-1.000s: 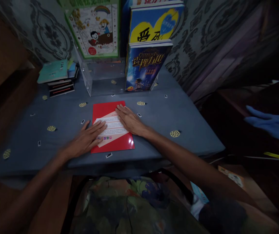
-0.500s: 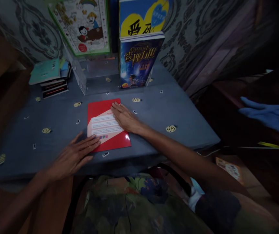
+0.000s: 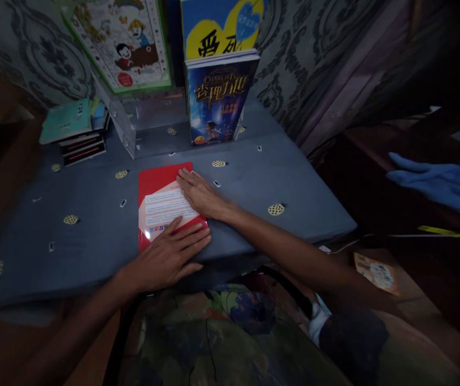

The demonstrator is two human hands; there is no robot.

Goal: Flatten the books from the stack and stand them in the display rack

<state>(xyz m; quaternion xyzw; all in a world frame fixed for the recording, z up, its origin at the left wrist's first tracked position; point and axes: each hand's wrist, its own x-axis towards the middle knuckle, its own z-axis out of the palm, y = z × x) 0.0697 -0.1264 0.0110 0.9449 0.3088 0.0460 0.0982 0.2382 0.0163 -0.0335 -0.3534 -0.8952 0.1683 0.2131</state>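
Observation:
A thin red booklet [image 3: 161, 177] with a pale printed panel lies flat on the cloth-covered table [image 3: 93, 187], its print upside down to me. My left hand [image 3: 169, 252] rests open across the booklet's near edge, fingers stretched to the right and hiding its lower part. On the booklet's right side my right hand [image 3: 201, 195] lies flat, fingers extended toward the far right corner. Neither hand is wrapped round anything.
Behind the booklet stands a clear acrylic book rack [image 3: 153, 134] with a dark blue book [image 3: 217, 102], a blue-and-yellow book [image 3: 222, 32] and a green-edged picture book [image 3: 125, 48]. Left of it is a booklet stack [image 3: 67, 120]. A blue glove [image 3: 439, 179] lies far right.
My left hand has slid right along the booklet's near edge, from its left corner to near its right corner. My right hand stays on the booklet. The view has shifted slightly.

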